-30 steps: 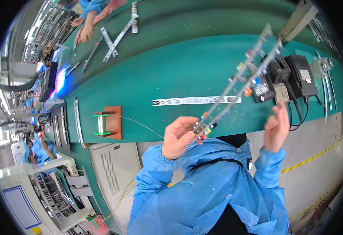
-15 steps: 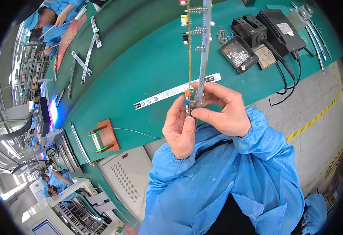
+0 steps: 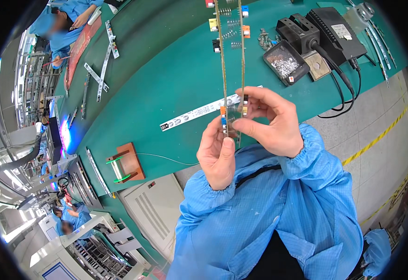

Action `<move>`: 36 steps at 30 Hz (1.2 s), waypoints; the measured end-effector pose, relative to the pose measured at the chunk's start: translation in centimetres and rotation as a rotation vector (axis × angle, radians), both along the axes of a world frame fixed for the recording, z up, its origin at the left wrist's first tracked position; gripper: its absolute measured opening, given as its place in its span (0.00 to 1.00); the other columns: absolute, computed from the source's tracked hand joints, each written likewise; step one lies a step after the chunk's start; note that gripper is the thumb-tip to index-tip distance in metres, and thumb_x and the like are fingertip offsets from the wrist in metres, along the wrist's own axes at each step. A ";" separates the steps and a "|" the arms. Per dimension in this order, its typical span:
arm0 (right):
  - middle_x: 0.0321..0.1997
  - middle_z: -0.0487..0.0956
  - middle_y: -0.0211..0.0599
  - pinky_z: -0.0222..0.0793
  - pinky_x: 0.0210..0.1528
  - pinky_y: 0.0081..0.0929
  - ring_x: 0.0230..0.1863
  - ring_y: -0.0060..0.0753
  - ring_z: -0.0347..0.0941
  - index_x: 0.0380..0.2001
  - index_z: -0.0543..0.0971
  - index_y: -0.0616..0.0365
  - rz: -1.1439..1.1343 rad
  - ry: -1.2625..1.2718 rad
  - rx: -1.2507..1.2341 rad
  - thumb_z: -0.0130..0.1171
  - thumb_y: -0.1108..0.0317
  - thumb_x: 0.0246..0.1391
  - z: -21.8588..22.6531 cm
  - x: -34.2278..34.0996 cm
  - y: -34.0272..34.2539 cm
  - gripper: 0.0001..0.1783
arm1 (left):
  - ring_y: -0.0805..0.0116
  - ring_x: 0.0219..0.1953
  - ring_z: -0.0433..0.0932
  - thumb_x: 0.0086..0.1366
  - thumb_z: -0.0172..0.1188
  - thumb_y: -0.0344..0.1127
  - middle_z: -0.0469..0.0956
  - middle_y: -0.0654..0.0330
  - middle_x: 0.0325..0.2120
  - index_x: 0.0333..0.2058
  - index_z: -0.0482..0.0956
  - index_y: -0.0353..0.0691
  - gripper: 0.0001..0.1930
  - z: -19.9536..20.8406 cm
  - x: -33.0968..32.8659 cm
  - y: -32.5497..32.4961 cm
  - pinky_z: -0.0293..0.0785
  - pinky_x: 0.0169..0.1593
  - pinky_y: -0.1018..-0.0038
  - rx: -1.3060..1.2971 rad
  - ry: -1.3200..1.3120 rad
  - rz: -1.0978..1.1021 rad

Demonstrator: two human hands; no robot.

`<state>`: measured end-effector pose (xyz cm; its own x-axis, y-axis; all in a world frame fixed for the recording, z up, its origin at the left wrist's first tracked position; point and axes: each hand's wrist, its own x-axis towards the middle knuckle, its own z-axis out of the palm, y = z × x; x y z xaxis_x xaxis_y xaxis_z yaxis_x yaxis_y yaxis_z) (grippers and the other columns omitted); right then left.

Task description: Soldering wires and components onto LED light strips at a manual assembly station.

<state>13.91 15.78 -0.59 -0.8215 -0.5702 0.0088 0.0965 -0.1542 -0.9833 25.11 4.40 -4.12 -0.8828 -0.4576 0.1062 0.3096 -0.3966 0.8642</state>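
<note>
My left hand [image 3: 218, 156] pinches the lower end of a long, narrow circuit board [image 3: 222, 70], held upright and edge-on. A second narrow circuit board [image 3: 242, 60] stands alongside it, its lower part between the thumb and fingers of my right hand [image 3: 274, 122]. Coil springs [image 3: 232, 33] line the gap between the boards. Small coloured connectors in red, yellow, black, blue and orange stick out from their outer sides. Behind my hands, a white strip circuit board [image 3: 190, 114] lies on the green mat. The boards' top ends run out of view.
At the right stand a black soldering station [image 3: 337, 35], an iron holder [image 3: 299, 35] and a tray of solder bits [image 3: 285, 63]. A solder wire spool [image 3: 118, 169] sits left. More board strips [image 3: 103, 70] lie far left. Other people in blue work beyond.
The right-hand board has turned edge-on, so its outer connectors now show. The gap between the boards looks wider, and my right hand has shifted slightly right.
</note>
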 end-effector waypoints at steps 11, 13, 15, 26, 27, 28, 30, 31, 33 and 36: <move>0.44 0.79 0.37 0.77 0.46 0.23 0.44 0.24 0.77 0.52 0.72 0.67 0.039 -0.044 -0.067 0.70 0.79 0.44 0.4 0.0 0.2 0.30 | 0.67 0.53 0.72 0.68 0.53 0.25 0.73 0.53 0.52 0.61 0.62 0.28 0.24 -0.1 -0.1 0.4 0.68 0.57 0.69 0.035 -0.053 0.020; 0.44 0.79 0.36 0.77 0.45 0.22 0.44 0.22 0.77 0.53 0.72 0.67 0.000 -0.072 -0.053 0.71 0.79 0.44 0.4 -0.8 0.3 0.30 | 0.70 0.48 0.72 0.67 0.53 0.25 0.73 0.54 0.50 0.61 0.62 0.28 0.24 0.0 0.0 0.5 0.69 0.53 0.72 0.069 -0.050 0.066; 0.43 0.78 0.34 0.76 0.44 0.20 0.42 0.21 0.76 0.53 0.72 0.66 -0.025 -0.067 -0.054 0.71 0.79 0.44 -0.2 -1.0 0.5 0.30 | 0.71 0.44 0.72 0.66 0.54 0.25 0.74 0.55 0.49 0.60 0.63 0.29 0.24 0.2 0.4 0.4 0.69 0.50 0.74 0.064 -0.026 0.077; 0.40 0.77 0.30 0.74 0.46 0.20 0.40 0.18 0.74 0.55 0.71 0.66 0.157 -0.244 0.031 0.68 0.78 0.48 -3.1 0.4 2.9 0.29 | 0.75 0.40 0.70 0.64 0.55 0.21 0.74 0.61 0.42 0.53 0.74 0.30 0.18 2.2 -0.9 -13.3 0.67 0.45 0.80 -0.707 -0.269 0.115; 0.40 0.77 0.30 0.74 0.46 0.20 0.40 0.18 0.74 0.55 0.71 0.66 0.173 -0.236 0.031 0.68 0.78 0.48 -3.1 0.3 2.8 0.29 | 0.75 0.40 0.70 0.63 0.55 0.21 0.74 0.61 0.42 0.53 0.75 0.31 0.18 2.0 -1.1 -15.1 0.67 0.45 0.79 -0.763 -0.315 0.070; 0.40 0.77 0.31 0.74 0.46 0.20 0.40 0.18 0.74 0.55 0.70 0.66 0.163 -0.225 0.046 0.68 0.78 0.48 -3.0 0.4 2.9 0.30 | 0.75 0.40 0.70 0.62 0.56 0.21 0.75 0.61 0.41 0.52 0.75 0.32 0.18 1.7 -1.2 -16.7 0.68 0.45 0.79 -0.812 -0.362 0.014; 0.41 0.77 0.31 0.74 0.45 0.20 0.40 0.18 0.74 0.55 0.70 0.66 0.161 -0.210 0.068 0.67 0.79 0.48 -2.9 0.6 3.1 0.30 | 0.72 0.41 0.73 0.61 0.57 0.21 0.76 0.59 0.41 0.50 0.77 0.35 0.18 1.0 -1.9 -19.2 0.69 0.46 0.77 -0.914 -0.367 0.004; 0.41 0.76 0.32 0.74 0.45 0.20 0.40 0.19 0.74 0.56 0.70 0.66 0.100 -0.194 0.060 0.67 0.80 0.48 -2.9 0.6 3.2 0.30 | 0.71 0.41 0.74 0.60 0.57 0.21 0.77 0.58 0.41 0.50 0.78 0.35 0.18 0.9 -2.3 -20.0 0.70 0.47 0.76 -0.986 -0.371 0.006; 0.43 0.75 0.33 0.74 0.45 0.19 0.41 0.19 0.75 0.55 0.70 0.67 0.012 -0.152 0.038 0.66 0.81 0.48 -3.3 0.5 3.4 0.29 | 0.65 0.44 0.75 0.58 0.58 0.21 0.77 0.56 0.42 0.48 0.79 0.36 0.17 0.5 -2.8 -21.1 0.70 0.49 0.73 -0.991 -0.404 0.017; 0.43 0.75 0.33 0.74 0.46 0.20 0.41 0.19 0.75 0.55 0.69 0.67 0.018 -0.119 0.058 0.65 0.82 0.49 -3.4 0.2 3.6 0.29 | 0.60 0.45 0.75 0.56 0.59 0.21 0.77 0.54 0.42 0.47 0.79 0.36 0.17 -1.1 -3.1 -21.9 0.71 0.51 0.70 -1.283 -0.417 -0.089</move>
